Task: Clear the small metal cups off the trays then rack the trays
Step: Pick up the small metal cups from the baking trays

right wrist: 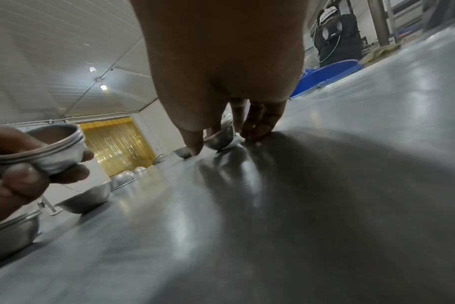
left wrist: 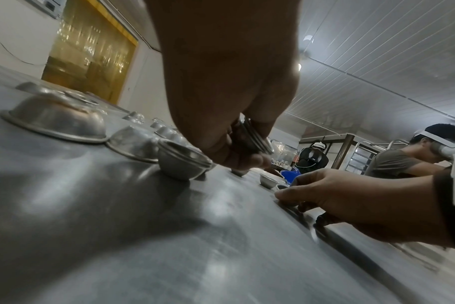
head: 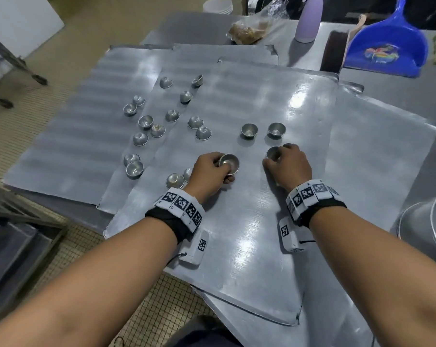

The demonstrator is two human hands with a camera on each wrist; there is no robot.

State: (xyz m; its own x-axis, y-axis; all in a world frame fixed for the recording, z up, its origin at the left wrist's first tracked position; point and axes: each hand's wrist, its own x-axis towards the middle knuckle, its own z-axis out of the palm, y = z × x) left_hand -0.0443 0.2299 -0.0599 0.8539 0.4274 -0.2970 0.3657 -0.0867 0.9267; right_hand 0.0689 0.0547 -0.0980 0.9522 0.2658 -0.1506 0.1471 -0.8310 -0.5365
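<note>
Several flat metal trays (head: 299, 101) lie overlapping on the table. Small metal cups are scattered over their left half, some upside down, such as one (head: 203, 133). My left hand (head: 222, 169) grips a nested stack of cups (head: 229, 163), tilted and just above the top tray; the stack's rims (left wrist: 255, 136) show between the fingers. My right hand (head: 278, 160) curls its thumb and fingers round one upright cup (head: 272, 153) standing on the tray; that cup (right wrist: 221, 136) sits between thumb and fingers. Two more upright cups (head: 249, 130) (head: 277, 129) stand just beyond.
A blue dustpan (head: 387, 43), a dark brush (head: 333, 51), a lilac bottle (head: 308, 21) and a plastic bag of food (head: 247, 31) sit at the back. A large metal bowl (head: 422, 229) stands at the right edge. Other people (left wrist: 313, 156) work in the background.
</note>
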